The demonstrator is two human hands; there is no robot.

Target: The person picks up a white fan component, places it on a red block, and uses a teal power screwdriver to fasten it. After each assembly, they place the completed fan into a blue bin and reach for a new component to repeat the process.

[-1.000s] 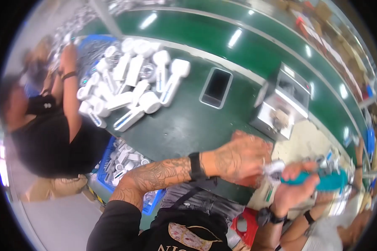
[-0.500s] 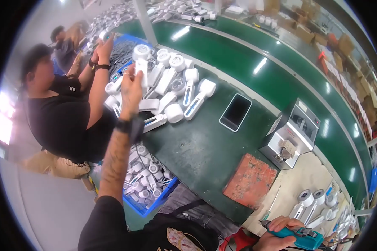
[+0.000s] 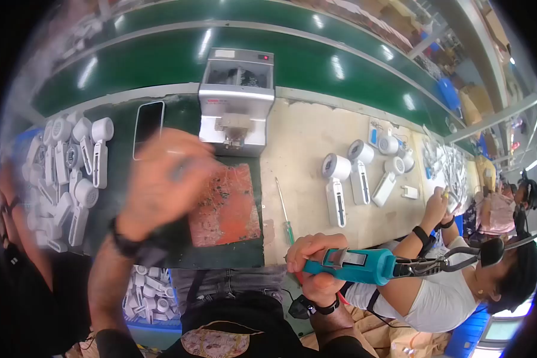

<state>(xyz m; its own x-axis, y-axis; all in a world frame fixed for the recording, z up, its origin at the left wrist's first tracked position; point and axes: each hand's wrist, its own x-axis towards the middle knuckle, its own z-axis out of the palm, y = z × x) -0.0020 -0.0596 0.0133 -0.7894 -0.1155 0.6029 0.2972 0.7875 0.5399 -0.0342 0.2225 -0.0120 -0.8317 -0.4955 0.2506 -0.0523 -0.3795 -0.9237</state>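
Green conveyor runs across the upper frame; below it a pale counter (image 3: 304,149) with a dark mat at left. Right hand (image 3: 314,262), lower centre, is closed round a teal electric screwdriver (image 3: 358,265); its long axis lies nearly level, pointing toward frame right, with a cable trailing off that end. Left hand (image 3: 164,179), left of centre, is motion-blurred; whether it is open or holding something cannot be told. It hovers over the mat, just left of an orange pad (image 3: 227,206). A pile of white parts (image 3: 71,173) lies further left, nearer the left hand than the right. A row of white assemblies (image 3: 355,173) stands upper right of the right hand, long axes running toward the viewer. A thin green-handled screwdriver (image 3: 285,212) lies between pad and assemblies.
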